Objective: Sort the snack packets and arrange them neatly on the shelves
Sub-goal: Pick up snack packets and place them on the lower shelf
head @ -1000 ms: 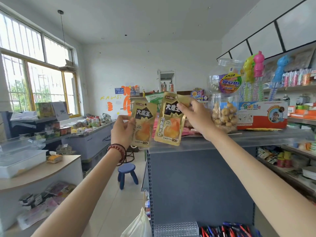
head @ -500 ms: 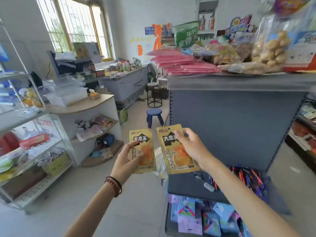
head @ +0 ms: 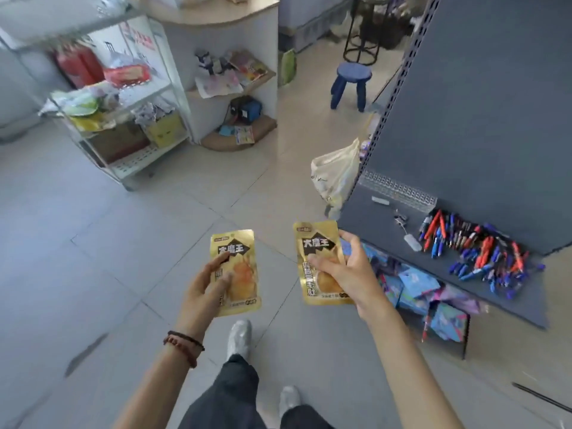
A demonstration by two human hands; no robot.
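Note:
I hold two gold snack packets with black labels above the tiled floor. My left hand [head: 205, 284] pinches the left packet [head: 240, 274] along its left side, thumb on its front. My right hand [head: 346, 274] grips the right packet [head: 315, 258] from its right edge, fingers curled over the front. The two packets are apart, both upright and facing me. The grey shelf unit [head: 483, 119] stands to the right, its lower shelf [head: 371, 224] close to my right hand.
Several pens [head: 470, 243] lie heaped on the lower shelf, with blue packets [head: 421, 286] below. A white plastic bag [head: 335, 174] hangs at the shelf corner. A blue stool [head: 351, 82], a wire rack [head: 123, 97] and a curved counter [head: 235, 57] stand beyond. My shoes [head: 238, 339] are below.
My view has tipped down from the shelf top to the floor. Both hands have come down with their packets and moved a little apart.

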